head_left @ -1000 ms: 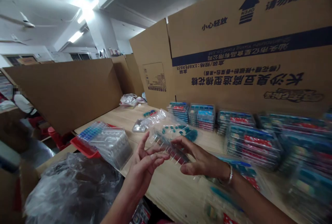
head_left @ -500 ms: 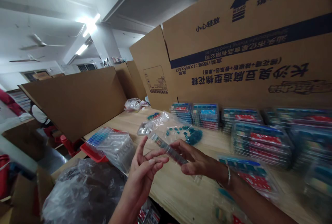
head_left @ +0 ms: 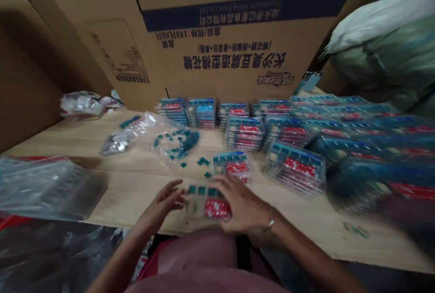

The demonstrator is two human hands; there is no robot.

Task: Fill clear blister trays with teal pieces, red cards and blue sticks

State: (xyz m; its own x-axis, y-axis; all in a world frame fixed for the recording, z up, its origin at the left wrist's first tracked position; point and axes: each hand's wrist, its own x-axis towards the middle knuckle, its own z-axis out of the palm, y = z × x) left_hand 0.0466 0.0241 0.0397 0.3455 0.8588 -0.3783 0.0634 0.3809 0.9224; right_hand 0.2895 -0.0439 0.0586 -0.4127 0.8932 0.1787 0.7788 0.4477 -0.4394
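Both my hands hold a small clear plastic pack point(head_left: 205, 202) with teal squares and a red label, flat at the near edge of the wooden table point(head_left: 142, 184). My left hand point(head_left: 167, 200) grips its left end with bent fingers. My right hand point(head_left: 238, 204), a bracelet on its wrist, covers its right side. Just beyond lies another such pack point(head_left: 231, 166). Loose teal pieces point(head_left: 203, 162) lie close by, next to a clear bag of teal pieces point(head_left: 175, 142).
Stacks of finished packs point(head_left: 295, 148) fill the table's middle and right. A big printed carton point(head_left: 231, 35) stands behind them. Clear bags point(head_left: 47, 186) lie at left, a crumpled bag point(head_left: 81, 103) at the far left, a pale sack point(head_left: 384, 44) at right.
The view has tipped down from the room to the table. My hands have come down from mid-air, and the pack they held edge-on now lies flat at the table's near edge.
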